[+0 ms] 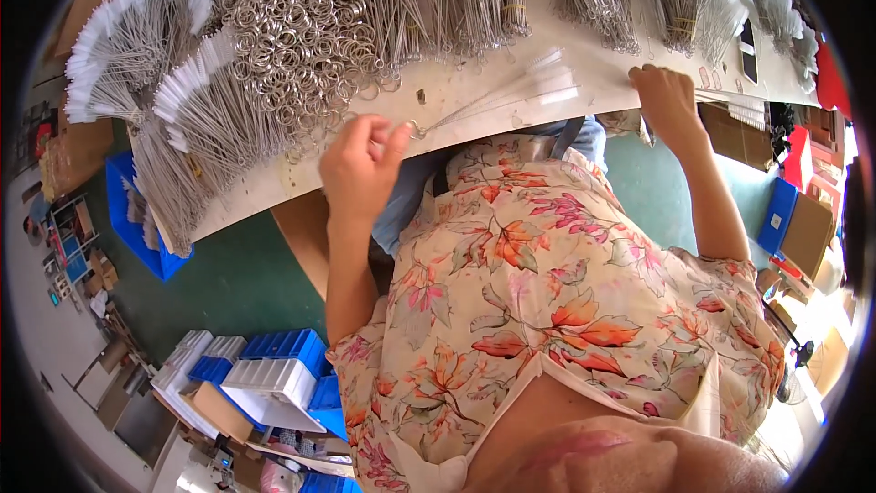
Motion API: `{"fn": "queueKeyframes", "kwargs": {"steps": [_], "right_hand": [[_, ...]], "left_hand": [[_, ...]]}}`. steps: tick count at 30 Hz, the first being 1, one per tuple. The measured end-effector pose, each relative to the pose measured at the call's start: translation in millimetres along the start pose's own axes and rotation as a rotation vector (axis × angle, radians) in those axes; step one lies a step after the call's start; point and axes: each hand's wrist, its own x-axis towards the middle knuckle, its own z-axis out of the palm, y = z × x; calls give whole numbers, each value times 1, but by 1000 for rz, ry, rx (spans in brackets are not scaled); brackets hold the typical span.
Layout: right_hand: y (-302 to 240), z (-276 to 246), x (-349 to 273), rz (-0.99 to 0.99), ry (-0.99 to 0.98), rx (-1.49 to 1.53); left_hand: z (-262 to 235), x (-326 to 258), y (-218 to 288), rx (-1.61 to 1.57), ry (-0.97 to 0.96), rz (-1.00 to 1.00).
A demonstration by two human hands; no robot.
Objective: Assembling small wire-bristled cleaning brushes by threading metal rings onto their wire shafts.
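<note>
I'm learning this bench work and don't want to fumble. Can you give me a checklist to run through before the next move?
1. Small ring at the left hand's fingertips: ok.
2. Firm grip on that ring: cannot tell.
3. Wire brushes fanned out, white ends pointing away from the ring: ok.
4. Right hand clear of those brushes: ok, off to their right.
5. Spare rings all in one heap: not ok, a few stray at its near edge.

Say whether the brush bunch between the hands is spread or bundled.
Spread: the brush bunch fans out toward its white ends, narrowing near the left hand.
</note>
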Motion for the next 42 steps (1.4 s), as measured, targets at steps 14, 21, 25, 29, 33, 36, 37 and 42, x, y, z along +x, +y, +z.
{"fn": "queueKeyframes", "kwargs": {"steps": [14, 21, 25, 29, 33, 36, 37, 42], "right_hand": [[-158, -38, 50, -728, 75, 1157], [-138, -69, 58, -631, -595, 1400], [-137, -68, 58, -626, -648, 1461], [-142, -63, 55, -570, -568, 1667], [-141, -84, 45, -383, -447, 1969], [-154, -107, 36, -363, -299, 1980], [-158, -112, 35, -351, -225, 1992], [-164, -116, 39, -386, -207, 2006]], "left_hand": [[-30, 18, 39, -632, 42, 197], [-57, 33, 47, -597, -158, 398], [-54, 35, 48, -618, -153, 406], [-40, 31, 55, -696, 6, 368], [-41, 27, 64, -622, 173, 462], [-47, 32, 76, -389, 299, 615], [-47, 34, 78, -393, 291, 617], [-50, 39, 80, -266, 356, 738]]}}
